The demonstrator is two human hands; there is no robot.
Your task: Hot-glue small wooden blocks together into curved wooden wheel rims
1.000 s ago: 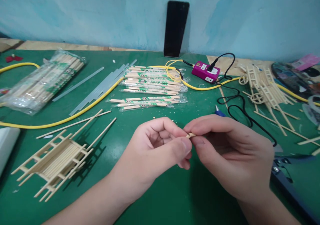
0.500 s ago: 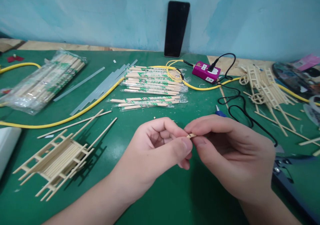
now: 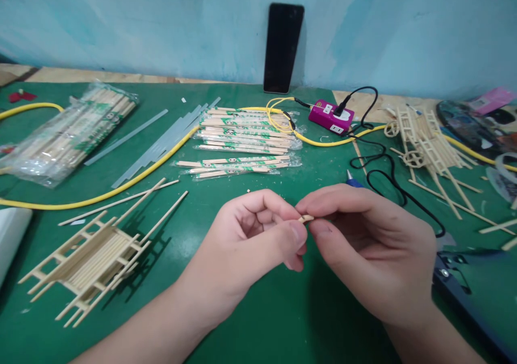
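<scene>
Thumb and forefinger of the left hand (image 3: 262,240) and of the right hand (image 3: 375,240) pinch a small wooden piece (image 3: 306,218), probably a bit of stick, well short of the table's (image 3: 266,326) far edge. Leftward rests a stick frame (image 3: 95,264); a phone (image 3: 284,46) stands near that far edge.

The forearms (image 3: 157,315) slant inward, pointing toward the tabletop's (image 3: 258,321) far edge; left hand (image 3: 256,240) and right hand (image 3: 371,245) meet fingertip-close, thumbs and forefingers pinched.
</scene>
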